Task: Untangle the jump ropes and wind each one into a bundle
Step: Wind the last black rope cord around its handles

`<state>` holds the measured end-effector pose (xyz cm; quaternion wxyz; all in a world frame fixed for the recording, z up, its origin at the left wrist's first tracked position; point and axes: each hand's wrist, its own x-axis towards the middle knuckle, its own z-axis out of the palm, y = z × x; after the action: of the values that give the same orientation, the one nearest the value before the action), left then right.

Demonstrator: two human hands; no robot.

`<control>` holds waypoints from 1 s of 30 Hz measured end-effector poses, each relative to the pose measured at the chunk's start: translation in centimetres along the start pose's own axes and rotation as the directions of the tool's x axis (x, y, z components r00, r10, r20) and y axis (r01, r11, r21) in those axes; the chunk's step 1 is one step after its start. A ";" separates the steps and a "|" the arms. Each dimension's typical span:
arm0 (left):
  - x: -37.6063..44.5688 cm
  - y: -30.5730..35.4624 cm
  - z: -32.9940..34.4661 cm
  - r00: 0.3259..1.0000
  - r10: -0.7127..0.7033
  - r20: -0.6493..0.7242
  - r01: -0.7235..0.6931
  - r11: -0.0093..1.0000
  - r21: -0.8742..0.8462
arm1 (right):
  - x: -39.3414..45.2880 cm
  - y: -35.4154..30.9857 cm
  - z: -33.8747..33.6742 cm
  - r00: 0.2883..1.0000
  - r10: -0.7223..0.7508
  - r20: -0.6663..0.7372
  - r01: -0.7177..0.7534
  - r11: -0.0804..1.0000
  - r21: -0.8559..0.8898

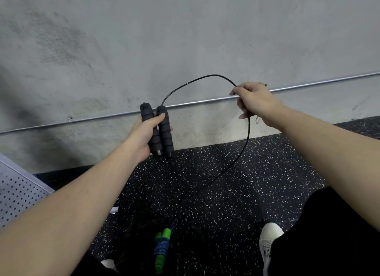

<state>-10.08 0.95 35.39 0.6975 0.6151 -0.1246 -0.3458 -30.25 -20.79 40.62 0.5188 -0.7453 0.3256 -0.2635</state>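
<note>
My left hand [144, 133] grips the two black foam handles [162, 131] of a jump rope side by side, held upright in front of the wall. A thin black cord [197, 79] arcs up from the handles to my right hand [255, 102], which pinches it. From there the cord drops in a long loop [244, 146] toward the floor. On the floor between my legs lies a second jump rope with green handles [162, 249], its blue cord wound around them in a bundle.
A grey concrete wall [185, 28] stands close ahead, with a metal conduit [308, 83] running along it. The floor [226, 203] is black speckled rubber. A perforated metal surface [18, 193] is at left. My white shoe [269, 240] is at lower right.
</note>
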 end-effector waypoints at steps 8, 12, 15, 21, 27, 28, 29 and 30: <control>-1.5 -0.4 2.1 0.987 0.055 0.154 -0.075 0.989 0.130 | -0.3 0.9 0.9 0.983 0.148 0.109 -0.149 0.989 0.001; -2.0 -1.4 4.0 0.982 0.066 0.179 -0.094 0.984 0.152 | -2.0 -0.9 2.7 0.971 0.143 0.194 -0.105 0.976 -0.193; -2.5 -1.8 5.1 0.975 0.037 0.219 -0.077 0.982 0.175 | -2.9 -1.6 4.3 0.900 0.234 0.369 -0.137 0.953 -0.271; -2.7 -1.4 5.4 0.953 0.009 0.302 -0.087 0.966 0.245 | -2.8 -1.6 5.5 0.917 0.230 0.326 -0.105 0.927 -0.359; -3.1 -0.8 4.8 0.942 0.036 0.334 -0.140 0.946 0.292 | -3.0 -1.6 5.2 0.870 0.339 0.358 -0.142 0.867 -0.477; -3.2 -0.9 4.8 0.942 0.043 0.334 -0.147 0.945 0.293 | -3.0 -1.7 5.0 0.867 0.336 0.367 -0.146 0.877 -0.458; -3.3 -0.9 4.8 0.940 0.046 0.338 -0.152 0.944 0.294 | -2.9 -1.8 4.9 0.869 0.327 0.372 -0.151 0.890 -0.430; -3.3 -1.0 4.9 0.938 0.046 0.344 -0.157 0.941 0.301 | -2.9 -1.8 4.8 0.870 0.317 0.378 -0.156 0.904 -0.399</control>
<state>-15.71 -0.73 36.30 0.5731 0.6468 -0.3274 -0.3822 -28.23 -15.30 40.66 0.4632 -0.8199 0.3341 0.0392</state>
